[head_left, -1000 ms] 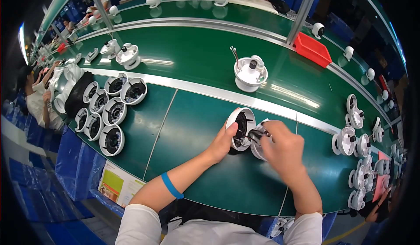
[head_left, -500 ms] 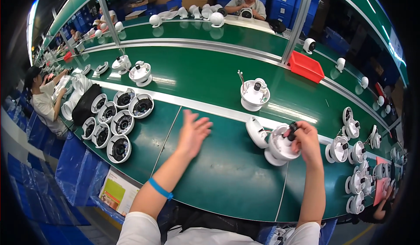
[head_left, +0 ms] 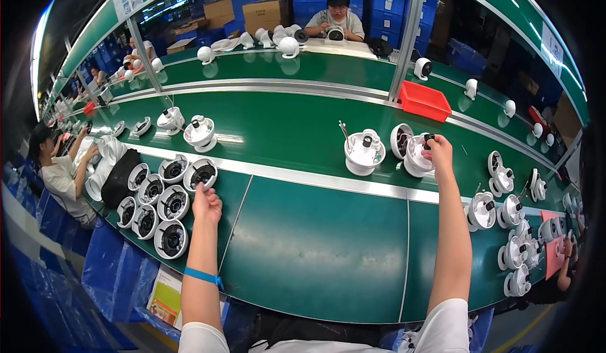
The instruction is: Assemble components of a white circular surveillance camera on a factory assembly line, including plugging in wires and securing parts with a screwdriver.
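My left hand [head_left: 207,205] pinches the near rim of a white round camera housing [head_left: 202,174] with a black inside, at the upper right of a cluster of similar housings [head_left: 173,202]. At the right, my right hand [head_left: 441,153] has its fingers closed on the black lens part of a white camera base [head_left: 415,157] on the green belt. An open white half-shell [head_left: 400,140] leans beside that base. To its left stands another white camera base [head_left: 364,156] with wires sticking up.
Several camera bases [head_left: 482,211] stand at the right. A red tray [head_left: 424,100] lies beyond the belt, by a metal post [head_left: 410,44]. A black cloth [head_left: 122,179] lies left of the housings. One co-worker [head_left: 338,18] sits across, another [head_left: 63,164] at the left.
My left hand has moved left from over the table to a housing and taken its rim. My right hand has carried the camera base and half-shell forward from the table to the belt.
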Demonstrator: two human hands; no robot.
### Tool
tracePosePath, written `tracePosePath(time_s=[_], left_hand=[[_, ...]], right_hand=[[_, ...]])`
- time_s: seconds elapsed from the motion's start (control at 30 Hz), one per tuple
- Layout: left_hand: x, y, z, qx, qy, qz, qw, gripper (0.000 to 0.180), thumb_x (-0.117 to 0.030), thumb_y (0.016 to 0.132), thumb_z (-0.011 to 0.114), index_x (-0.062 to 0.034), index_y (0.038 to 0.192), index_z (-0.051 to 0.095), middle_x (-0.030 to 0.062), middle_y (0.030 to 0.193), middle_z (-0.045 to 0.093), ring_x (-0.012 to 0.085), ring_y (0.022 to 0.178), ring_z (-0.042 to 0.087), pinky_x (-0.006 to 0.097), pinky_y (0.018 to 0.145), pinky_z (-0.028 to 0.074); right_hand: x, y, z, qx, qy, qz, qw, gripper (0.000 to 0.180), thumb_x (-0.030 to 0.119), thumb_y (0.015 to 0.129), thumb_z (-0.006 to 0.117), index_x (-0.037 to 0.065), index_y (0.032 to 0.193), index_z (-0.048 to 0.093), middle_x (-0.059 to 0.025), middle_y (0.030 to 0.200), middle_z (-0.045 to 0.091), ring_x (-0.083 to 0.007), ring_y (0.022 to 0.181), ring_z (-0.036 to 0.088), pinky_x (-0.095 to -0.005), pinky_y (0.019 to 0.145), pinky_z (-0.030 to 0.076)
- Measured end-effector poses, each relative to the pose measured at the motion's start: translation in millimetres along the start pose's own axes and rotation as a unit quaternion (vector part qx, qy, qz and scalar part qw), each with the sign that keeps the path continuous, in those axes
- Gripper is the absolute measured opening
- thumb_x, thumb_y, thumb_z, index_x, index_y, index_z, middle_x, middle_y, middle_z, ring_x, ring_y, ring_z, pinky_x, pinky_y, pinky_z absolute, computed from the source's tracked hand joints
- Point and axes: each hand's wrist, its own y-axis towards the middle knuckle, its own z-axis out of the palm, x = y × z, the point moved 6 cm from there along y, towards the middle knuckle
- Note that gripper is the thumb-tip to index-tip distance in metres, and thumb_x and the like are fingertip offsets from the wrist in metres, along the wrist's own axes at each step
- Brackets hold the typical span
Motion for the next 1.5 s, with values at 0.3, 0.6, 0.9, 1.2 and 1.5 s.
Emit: tracePosePath(time_s=[0.3,0.6,0.9,1.2,1.5], left_hand=[[60.4,-111.0,86.6,0.196,0.118,-0.027,0.973,0.064,-0.044,0.099,0.062,0.0003,0.141,0.045,0.0218,0.131,0.061,0.0378,0.119,0.067,0.040,0.087,0.061],[134.5,-174.2,132.3,0.294,0.066,-0.142,0.943,0.055,-0.024,0.092,0.069,-0.0036,0.138,0.047,0.0163,0.135,0.055,0.0328,0.127,0.057,0.058,0.109,0.048],[132.6,-189.7,135.2,0.440,0.012,-0.202,0.875,0.082,-0.072,0.105,0.027,-0.0131,0.161,0.030,0.0148,0.159,0.043,0.0335,0.145,0.046,0.060,0.111,0.046],[137.2,-162.2,117.3,0.332,-0.052,-0.187,0.923,0.055,-0.038,0.112,0.032,-0.0164,0.162,0.033,0.0112,0.155,0.051,0.0305,0.141,0.051,0.052,0.117,0.043],[146.5,-150.1,111.1,0.397,-0.062,-0.190,0.896,0.066,-0.057,0.108,0.038,-0.0063,0.149,0.051,0.0134,0.140,0.062,0.0282,0.131,0.058,0.047,0.114,0.045]], right_hand=[[39.5,-70.5,112.6,0.173,0.014,-0.054,0.983,0.061,0.004,0.090,0.062,-0.003,0.148,0.044,-0.0162,0.140,0.063,-0.0210,0.079,0.073,-0.0332,0.067,0.060],[71.3,-143.7,131.8,0.197,-0.165,-0.114,0.960,0.033,-0.005,0.084,0.060,-0.004,0.116,0.069,-0.0182,0.095,0.073,-0.0254,0.080,0.075,-0.0369,0.068,0.059],[96.5,-233.1,138.0,0.344,-0.314,-0.156,0.871,0.043,-0.005,0.078,0.058,-0.004,0.121,0.067,-0.0214,0.114,0.069,-0.0345,0.096,0.070,-0.0379,0.084,0.057],[66.1,-259.1,183.1,0.402,-0.224,-0.202,0.865,0.042,0.004,0.080,0.067,-0.006,0.121,0.068,-0.0183,0.108,0.071,-0.0242,0.075,0.067,-0.0339,0.073,0.055],[57.8,-282.2,213.9,0.418,-0.215,-0.383,0.796,0.025,0.002,0.080,0.072,0.000,0.104,0.067,-0.0138,0.086,0.065,-0.0319,0.073,0.068,-0.0379,0.063,0.056]])
